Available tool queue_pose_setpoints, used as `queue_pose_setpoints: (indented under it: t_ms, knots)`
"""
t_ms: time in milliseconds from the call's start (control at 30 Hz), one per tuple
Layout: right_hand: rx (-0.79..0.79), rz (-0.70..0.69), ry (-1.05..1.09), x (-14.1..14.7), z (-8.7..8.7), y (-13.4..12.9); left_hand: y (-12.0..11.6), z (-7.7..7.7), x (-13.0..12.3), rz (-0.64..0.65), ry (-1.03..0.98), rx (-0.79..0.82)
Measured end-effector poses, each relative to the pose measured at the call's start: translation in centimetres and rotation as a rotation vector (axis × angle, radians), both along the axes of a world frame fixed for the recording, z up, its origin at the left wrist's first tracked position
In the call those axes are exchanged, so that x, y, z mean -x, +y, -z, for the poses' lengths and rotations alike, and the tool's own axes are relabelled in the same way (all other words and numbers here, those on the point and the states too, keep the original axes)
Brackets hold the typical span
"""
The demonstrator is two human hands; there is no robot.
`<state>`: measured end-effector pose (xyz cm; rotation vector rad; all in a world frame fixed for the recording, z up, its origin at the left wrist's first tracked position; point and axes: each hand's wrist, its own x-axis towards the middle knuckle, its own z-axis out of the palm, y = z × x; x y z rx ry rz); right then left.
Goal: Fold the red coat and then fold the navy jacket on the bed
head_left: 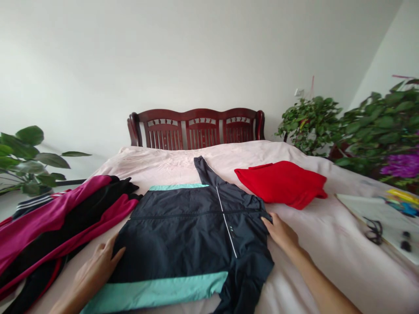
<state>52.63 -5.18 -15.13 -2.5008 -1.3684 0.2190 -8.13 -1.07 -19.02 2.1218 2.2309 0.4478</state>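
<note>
The head view showed a dark jacket (183, 231) with mint side panels lying sideways on a bed (304, 235) covered in pale pink cloth; the left hand (98, 266) touched its hem, and the right hand (281, 229) pinched it near the collar; a folded red garment (281, 181) lay beyond the right hand, while a pile of pink and black clothes (65, 218) lay to the left; a dark red wooden headboard (201, 131) stood at the far end, with leafy plants (310, 122) on both sides
</note>
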Motion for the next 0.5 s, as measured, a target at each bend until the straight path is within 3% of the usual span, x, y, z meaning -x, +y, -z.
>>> queue_pose_setpoints:
  t_ms: [200, 333, 433, 500]
  knots:
    - [-0.037, -0.075, -0.118, -1.5, 0.9, -0.3, -1.2, -0.2, -0.7, 0.031, 0.04, -0.011]
    - [-0.024, -0.052, -0.202, -2.8, 0.4, -0.8, -1.6, -0.9, -0.8, 0.045, 0.125, 0.063]
    - [-0.144, -0.117, -0.369, -1.2, -0.9, -0.7, -1.8, -2.4, -2.0, -0.007, 0.267, 0.023]
    - [-0.267, -0.252, -0.417, 1.3, -1.8, -0.3, -1.8, -3.2, -3.3, 0.056, 0.331, -0.085]
